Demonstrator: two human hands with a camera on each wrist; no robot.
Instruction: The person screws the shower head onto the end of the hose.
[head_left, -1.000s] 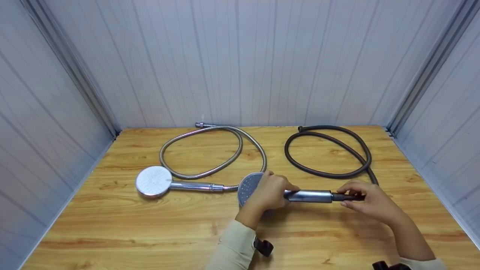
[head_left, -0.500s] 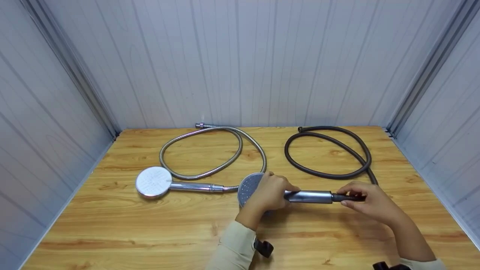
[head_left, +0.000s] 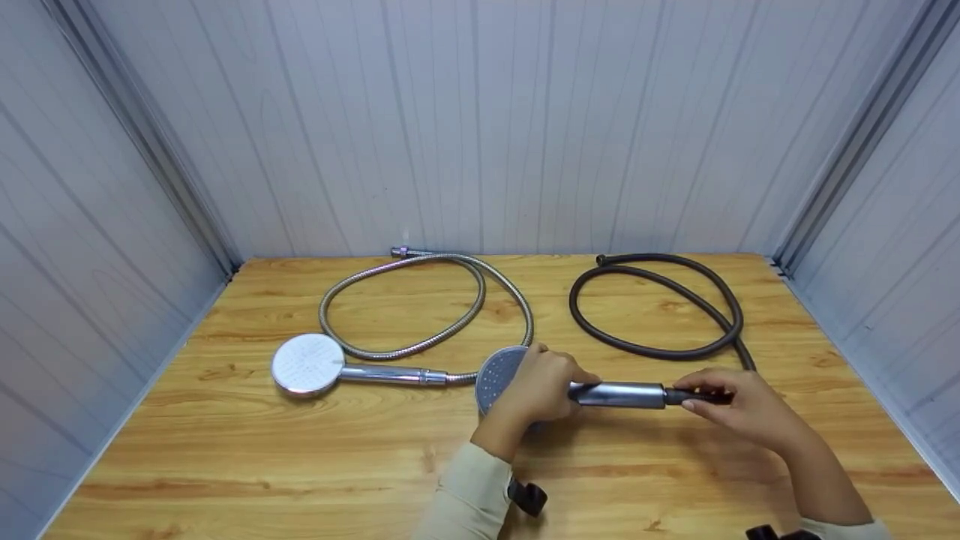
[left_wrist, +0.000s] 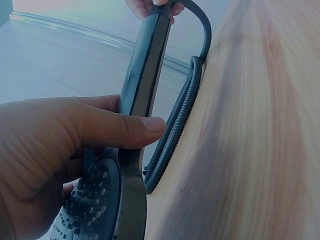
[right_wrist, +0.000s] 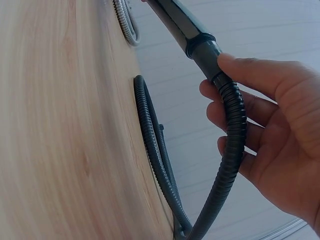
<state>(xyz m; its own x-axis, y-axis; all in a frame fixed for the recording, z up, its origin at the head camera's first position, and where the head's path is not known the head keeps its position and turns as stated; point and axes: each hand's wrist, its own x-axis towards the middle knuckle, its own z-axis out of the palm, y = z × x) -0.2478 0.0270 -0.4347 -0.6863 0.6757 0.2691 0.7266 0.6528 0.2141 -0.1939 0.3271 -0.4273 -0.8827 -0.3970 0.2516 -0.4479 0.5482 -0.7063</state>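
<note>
A dark grey shower head (head_left: 621, 394) lies across my left hand (head_left: 536, 384), which grips it where the handle meets the round spray face. In the left wrist view the thumb (left_wrist: 142, 127) crosses the handle, and the nozzled face (left_wrist: 90, 205) shows below. At the handle's far end, my right hand (head_left: 739, 405) pinches the connector of a black ribbed hose (right_wrist: 235, 125) between thumb and fingers. The connector (right_wrist: 206, 57) meets the handle end in the right wrist view. How far it is threaded on cannot be told. The hose loops behind on the table.
A chrome shower head (head_left: 307, 364) lies at the left, joined to a coiled silver hose (head_left: 480, 296) whose free end is near the back wall. White panel walls (head_left: 472, 127) enclose the wooden table (head_left: 300, 465) at the back and both sides.
Both hands keep their places on the shower head and the hose connector. Only a slight shift of the right fingers shows.
</note>
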